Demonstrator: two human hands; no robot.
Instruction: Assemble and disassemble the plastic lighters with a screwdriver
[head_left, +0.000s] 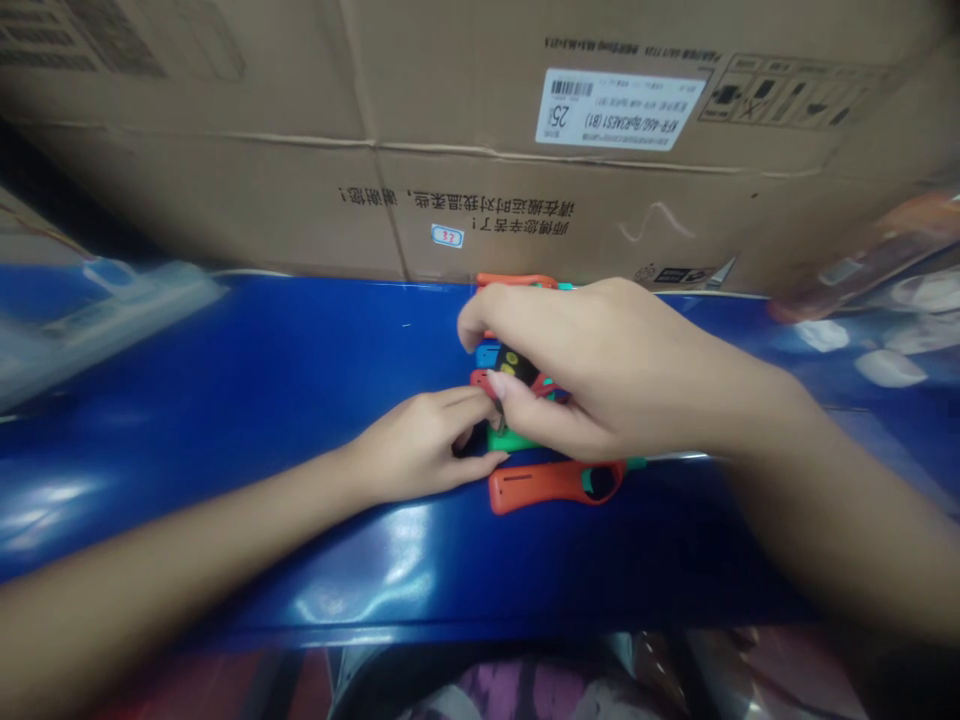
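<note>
Several long-nosed gas lighters lie side by side on a blue table, handle ends to the left. My right hand (pixel 585 350) arches over the row, its curled index finger at the far side and its thumb against a red lighter (pixel 481 378). Between them show a blue lighter (pixel 487 355) and a dark patch with yellow marks. My left hand (pixel 431 440) closes its thumb and fingers about the handle end of a green lighter (pixel 514 440). Nearest me lies an orange lighter (pixel 536 486), apart from both hands. Another orange lighter (pixel 517 281) touches the carton, partly covered by my right hand.
A large cardboard carton (pixel 285 200) with upside-down print stands along the far edge of the blue table (pixel 300 350). At the left is a blurred pale object (pixel 112 320). White pieces (pixel 889 368) and blurred orange packaging (pixel 885 250) lie at the right.
</note>
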